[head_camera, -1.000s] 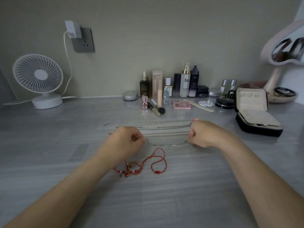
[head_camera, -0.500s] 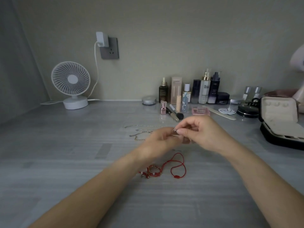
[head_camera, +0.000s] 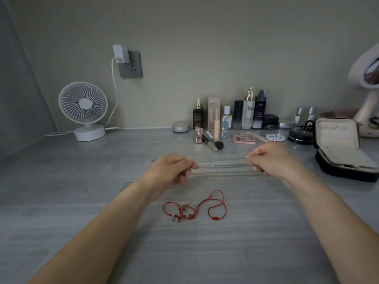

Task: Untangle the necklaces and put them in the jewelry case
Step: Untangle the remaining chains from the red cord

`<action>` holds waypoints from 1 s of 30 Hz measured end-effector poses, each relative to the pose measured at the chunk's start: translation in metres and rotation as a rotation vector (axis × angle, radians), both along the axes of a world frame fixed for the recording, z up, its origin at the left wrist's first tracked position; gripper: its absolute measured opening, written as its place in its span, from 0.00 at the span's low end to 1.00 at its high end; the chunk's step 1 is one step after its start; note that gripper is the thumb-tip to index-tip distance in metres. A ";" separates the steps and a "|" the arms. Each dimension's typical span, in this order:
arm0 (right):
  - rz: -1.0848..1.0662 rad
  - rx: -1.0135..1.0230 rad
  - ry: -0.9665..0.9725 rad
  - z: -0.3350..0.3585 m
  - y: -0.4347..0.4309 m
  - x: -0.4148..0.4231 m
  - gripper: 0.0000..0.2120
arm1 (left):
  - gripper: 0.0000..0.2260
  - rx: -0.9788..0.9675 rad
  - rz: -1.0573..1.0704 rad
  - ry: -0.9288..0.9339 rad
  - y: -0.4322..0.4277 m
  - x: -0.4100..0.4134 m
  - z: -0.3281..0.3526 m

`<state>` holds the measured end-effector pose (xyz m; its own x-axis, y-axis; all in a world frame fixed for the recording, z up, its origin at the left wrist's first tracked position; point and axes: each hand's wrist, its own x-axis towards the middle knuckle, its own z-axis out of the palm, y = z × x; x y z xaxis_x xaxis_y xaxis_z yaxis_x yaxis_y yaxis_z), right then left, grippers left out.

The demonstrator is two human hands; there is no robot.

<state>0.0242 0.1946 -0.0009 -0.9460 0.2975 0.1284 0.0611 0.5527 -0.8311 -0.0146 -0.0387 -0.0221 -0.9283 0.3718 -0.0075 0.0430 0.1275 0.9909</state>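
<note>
Grip: left hand and right hand each have fingers curled, pinching 1 end of a thin silver chain. The chain runs straight left to right between them, low over the grey table.

Change: 0.5 s ago both hands met at the centre, pinching at 1 spot. They are now well apart and the chain is drawn out to full length. Judgement: this strand appears free of knots and fit for stowing. Further pale strands lie parallel beside it; whether these are separate chains cannot be told.

The red cord pieces lie near the person, in a loose tangle, not yet dealt with. The jewelry case stands open at far right, well apart from the hands; no chain is visible inside.

Writing: the cosmetic bottles and carton at the far edge carry print, too small to read.
</note>
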 end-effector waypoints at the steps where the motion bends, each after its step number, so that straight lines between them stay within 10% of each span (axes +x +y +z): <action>1: -0.017 -0.011 -0.025 0.000 0.003 -0.001 0.10 | 0.11 -0.037 0.018 0.005 -0.003 -0.001 0.000; 19: -0.219 0.570 -0.490 -0.015 0.030 -0.015 0.07 | 0.06 -0.668 0.023 0.328 -0.010 0.001 -0.002; 26: -0.262 0.681 -0.282 -0.017 0.025 -0.009 0.05 | 0.04 -0.660 0.087 0.325 -0.015 -0.002 -0.002; 30: 0.176 0.501 0.021 -0.013 -0.015 0.008 0.04 | 0.04 -0.769 0.109 0.382 -0.015 0.000 0.000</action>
